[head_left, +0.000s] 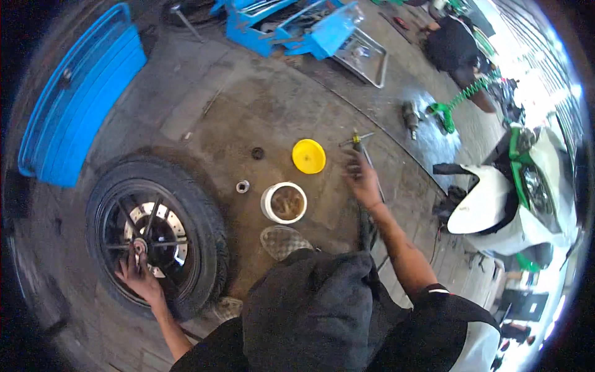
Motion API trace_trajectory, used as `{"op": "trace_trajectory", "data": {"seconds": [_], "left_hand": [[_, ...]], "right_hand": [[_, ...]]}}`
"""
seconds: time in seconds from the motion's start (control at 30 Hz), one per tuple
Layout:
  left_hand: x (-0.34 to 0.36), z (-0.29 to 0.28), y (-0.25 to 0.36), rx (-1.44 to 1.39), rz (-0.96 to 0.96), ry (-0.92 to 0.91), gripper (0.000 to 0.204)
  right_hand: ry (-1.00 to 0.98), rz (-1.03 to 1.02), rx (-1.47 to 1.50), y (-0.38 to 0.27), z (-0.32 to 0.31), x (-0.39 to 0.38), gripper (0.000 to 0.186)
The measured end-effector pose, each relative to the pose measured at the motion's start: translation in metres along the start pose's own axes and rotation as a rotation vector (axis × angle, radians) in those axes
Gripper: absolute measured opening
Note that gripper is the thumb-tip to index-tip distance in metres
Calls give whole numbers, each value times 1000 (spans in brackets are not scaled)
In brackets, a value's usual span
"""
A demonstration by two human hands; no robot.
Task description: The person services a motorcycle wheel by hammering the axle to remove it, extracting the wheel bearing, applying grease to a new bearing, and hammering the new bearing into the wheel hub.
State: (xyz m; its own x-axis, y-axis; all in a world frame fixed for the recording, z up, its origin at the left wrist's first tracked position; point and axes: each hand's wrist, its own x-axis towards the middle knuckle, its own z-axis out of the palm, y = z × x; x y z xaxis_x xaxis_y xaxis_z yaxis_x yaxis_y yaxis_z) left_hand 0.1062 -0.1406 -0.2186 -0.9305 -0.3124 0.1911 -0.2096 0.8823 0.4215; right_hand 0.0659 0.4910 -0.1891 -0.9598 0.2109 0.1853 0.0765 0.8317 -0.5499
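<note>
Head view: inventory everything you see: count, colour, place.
wheel: 1, black, left
panel: 1, blue, top left
toolbox: 1, blue, top
tray: 1, silver, top
lid: 1, yellow, centre
tub: 1, white, below lid
round parts: 2, black, silver, centre
tool: 1, yellow, right of lid
coil: 1, green, right
motorcycle: 1, white, green, right
co-worker: 1, dark clothing, top right
shoes: 2, grey, centre
left hand: 1, bare, at wheel
right hand: 1, bare, by tool

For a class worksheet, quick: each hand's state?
Left hand: at the wheel hub, grip unclear.
Right hand: by a yellow-ended tool, grip unclear.
</note>
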Motion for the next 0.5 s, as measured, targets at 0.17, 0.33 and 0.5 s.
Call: {"op": "trace_trajectory", "data": {"seconds": [0.17, 0.33, 0.5], "left_hand": [[-14, -9, -14, -266, -161, -53, 46], [-19, -20, 12, -89, -180, 159, 46], [-28, -55, 42, -452, -452, 150, 52]], "right_hand": [[-144, 469, -265, 47, -53, -91, 78], [-160, 589, -389, 27, -21, -135, 88], [-121, 486, -481, 32, -4, -126, 84]]}}
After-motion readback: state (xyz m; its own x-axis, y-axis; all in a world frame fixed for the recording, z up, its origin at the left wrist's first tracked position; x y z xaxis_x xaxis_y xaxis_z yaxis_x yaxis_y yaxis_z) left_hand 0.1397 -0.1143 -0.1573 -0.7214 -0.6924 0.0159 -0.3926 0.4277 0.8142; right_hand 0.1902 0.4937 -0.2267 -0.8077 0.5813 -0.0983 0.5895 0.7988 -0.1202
